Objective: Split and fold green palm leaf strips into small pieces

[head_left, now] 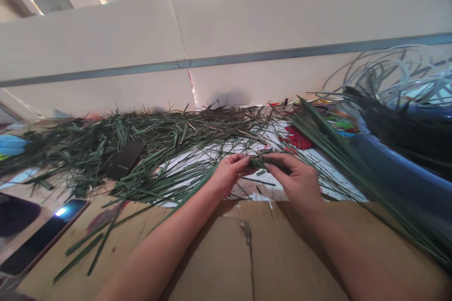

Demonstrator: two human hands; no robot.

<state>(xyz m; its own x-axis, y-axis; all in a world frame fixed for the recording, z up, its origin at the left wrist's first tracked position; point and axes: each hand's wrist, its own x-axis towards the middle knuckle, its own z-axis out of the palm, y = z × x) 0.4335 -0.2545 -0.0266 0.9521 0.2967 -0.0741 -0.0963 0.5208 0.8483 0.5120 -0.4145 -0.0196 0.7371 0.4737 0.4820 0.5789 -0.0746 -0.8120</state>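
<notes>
A small dark green leaf piece (259, 162), folded or woven, is held between both hands above a white sheet (261, 195). My left hand (232, 172) pinches its left end between thumb and fingers. On the other end, my right hand (295, 175) closes with thumb and index finger. Long green strips (197, 186) run beside my left hand and under my left forearm. Below the hands, a thin dried stem with a knotted head (246, 235) lies on brown cardboard (282, 254).
Cut green strips (116, 136) are heaped along the white wall panels (120, 51). At the right stands a blue tub (391, 164) with dark leaves, near looped clear strands (406, 70). A phone (42, 237) lies at the left; red cloth (298, 137) lies behind my right hand.
</notes>
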